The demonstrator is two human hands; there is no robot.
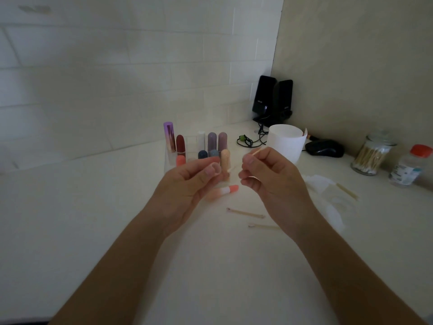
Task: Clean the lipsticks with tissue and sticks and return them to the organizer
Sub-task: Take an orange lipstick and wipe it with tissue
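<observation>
Right hand (269,177) pinches a stick (256,151). Left hand (187,181) is curled, perhaps round something, but it is too blurred to tell. A peach lipstick (225,191) lies on the tabletop (93,219) near the organizer (169,159).

Near counter (117,231) open; organizer (196,156) blocks ahead, loose lipstick (225,191), sticks (246,212), tissue (328,195) clutter right.

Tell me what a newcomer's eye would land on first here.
The two raised hands at centre: the right hand pinches a cotton swab, the left hand curls beside it. Behind them stands a clear organizer of coloured lipsticks; one orange-capped lipstick lies on the table below the fingers.
</observation>
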